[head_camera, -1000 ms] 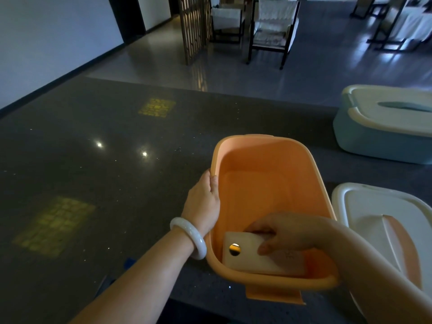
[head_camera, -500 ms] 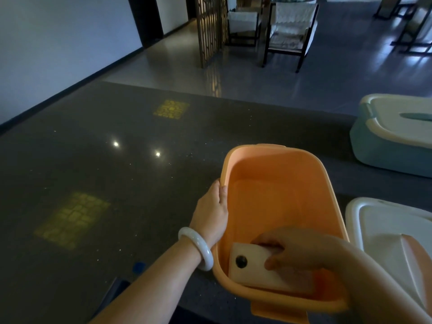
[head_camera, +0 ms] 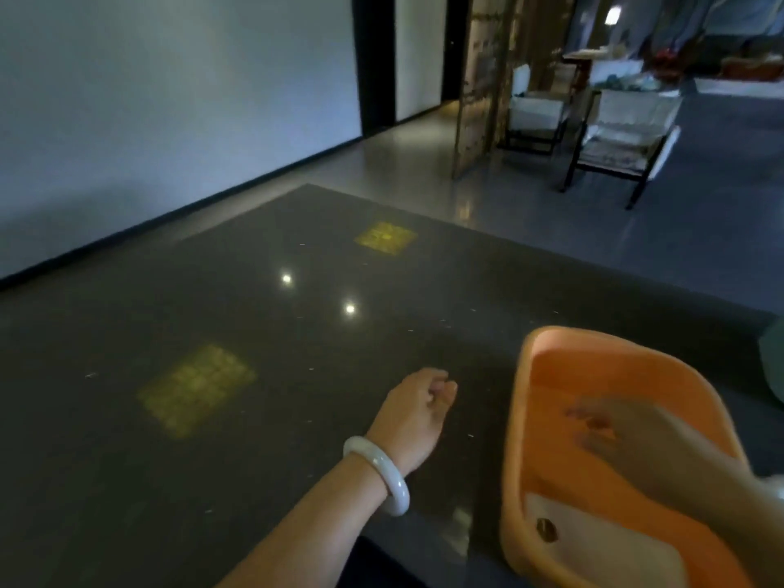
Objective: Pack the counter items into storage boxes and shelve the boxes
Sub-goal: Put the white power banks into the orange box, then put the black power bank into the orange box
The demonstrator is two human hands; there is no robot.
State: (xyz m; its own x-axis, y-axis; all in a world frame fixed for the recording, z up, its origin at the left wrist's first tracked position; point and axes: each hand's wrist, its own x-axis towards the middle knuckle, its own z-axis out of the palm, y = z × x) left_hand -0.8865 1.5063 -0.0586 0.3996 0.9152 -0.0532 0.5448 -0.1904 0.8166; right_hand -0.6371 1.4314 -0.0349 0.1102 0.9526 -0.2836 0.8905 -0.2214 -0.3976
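My left hand (head_camera: 418, 411) hangs loosely curled over the glossy dark table (head_camera: 237, 333); my blurred right hand (head_camera: 615, 435), fingers relaxed, hovers inside the rounded orange plastic box (head_camera: 519, 418) at three o'clock.

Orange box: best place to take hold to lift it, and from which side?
Take the orange box by its rolled top rim, one hand on each long side, coming from above. The rim flares outward, giving fingers a lip. The left hand is off it, beside the left rim; the blurred right hand is over the inside.
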